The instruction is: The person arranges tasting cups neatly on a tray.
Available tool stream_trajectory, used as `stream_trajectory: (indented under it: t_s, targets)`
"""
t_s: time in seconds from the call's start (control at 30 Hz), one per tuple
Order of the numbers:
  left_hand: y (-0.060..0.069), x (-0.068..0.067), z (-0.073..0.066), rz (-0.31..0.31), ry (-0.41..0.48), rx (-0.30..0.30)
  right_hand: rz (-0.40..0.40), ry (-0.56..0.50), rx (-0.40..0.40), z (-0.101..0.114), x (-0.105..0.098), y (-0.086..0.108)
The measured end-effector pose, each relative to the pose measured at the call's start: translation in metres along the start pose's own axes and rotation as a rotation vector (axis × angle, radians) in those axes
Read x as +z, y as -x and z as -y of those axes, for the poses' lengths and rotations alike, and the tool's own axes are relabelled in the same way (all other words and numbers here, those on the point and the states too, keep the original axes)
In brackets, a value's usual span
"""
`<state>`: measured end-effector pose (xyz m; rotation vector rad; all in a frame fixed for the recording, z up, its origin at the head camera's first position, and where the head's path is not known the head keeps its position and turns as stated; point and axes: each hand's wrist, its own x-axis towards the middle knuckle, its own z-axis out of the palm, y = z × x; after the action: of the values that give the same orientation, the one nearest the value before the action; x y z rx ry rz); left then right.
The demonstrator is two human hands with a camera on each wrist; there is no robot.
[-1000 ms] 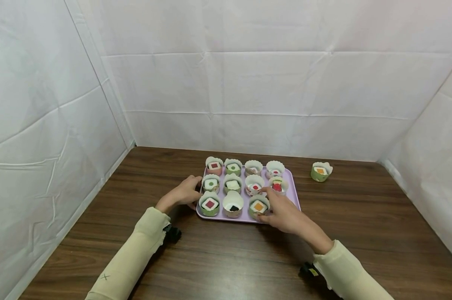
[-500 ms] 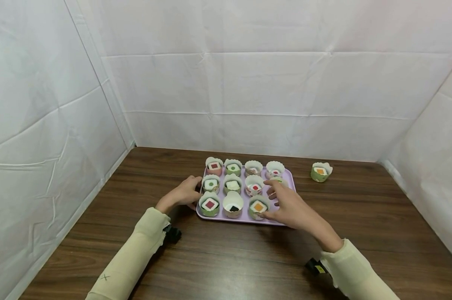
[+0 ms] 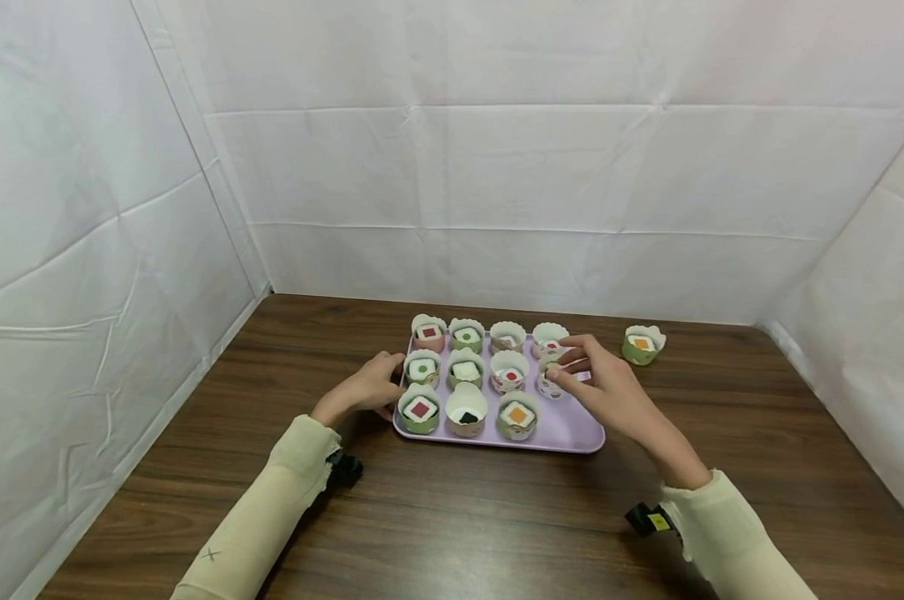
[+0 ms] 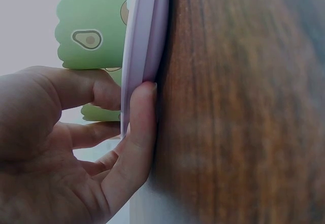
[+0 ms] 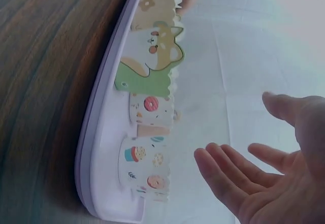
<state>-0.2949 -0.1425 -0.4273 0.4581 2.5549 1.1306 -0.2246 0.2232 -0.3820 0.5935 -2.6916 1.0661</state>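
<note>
A lilac tray [image 3: 567,427] carries several paper baking cups, each with a small sushi-like piece inside. At its left edge my left hand [image 3: 372,383] grips the rim; the left wrist view shows the thumb and fingers on opposite faces of the tray [image 4: 139,41]. My right hand [image 3: 607,385] hovers over the tray's right end, fingers loosely bent and holding nothing. In the right wrist view, the right hand [image 5: 297,183] stands apart from the cups. Nearest to it is a patterned cup [image 3: 551,385], partly hidden by its fingers. A green cup [image 3: 517,425] with an orange-centred piece sits in the front row.
Another green cup [image 3: 639,348] with an orange-centred piece stands on the brown wooden table [image 3: 452,517], right of the tray. White cloth walls [image 3: 526,167] enclose the table at the back and both sides.
My right hand has let go of the front-row green cup and moved up and to the right. The tray and the left hand have not moved.
</note>
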Motion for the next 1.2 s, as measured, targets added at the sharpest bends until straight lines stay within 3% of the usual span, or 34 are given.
stream_trajectory:
  t_s: [0.47, 0.77, 0.97, 1.2]
  targets:
    - [0.003, -0.002, -0.004, 0.001, 0.008, -0.015, -0.207, 0.061, 0.099, -0.032, -0.017, -0.005]
    - [0.001, 0.000, -0.003, -0.001, 0.001, -0.009, -0.262, 0.134, 0.231, -0.071, -0.041, -0.009]
    - [0.000, 0.000, -0.001, -0.009, -0.004, -0.003, -0.225, 0.160, 0.331, -0.106, -0.057, -0.025]
    - [0.002, -0.001, -0.004, -0.009, -0.004, -0.002, -0.139, 0.153, 0.367, -0.143, -0.066, -0.039]
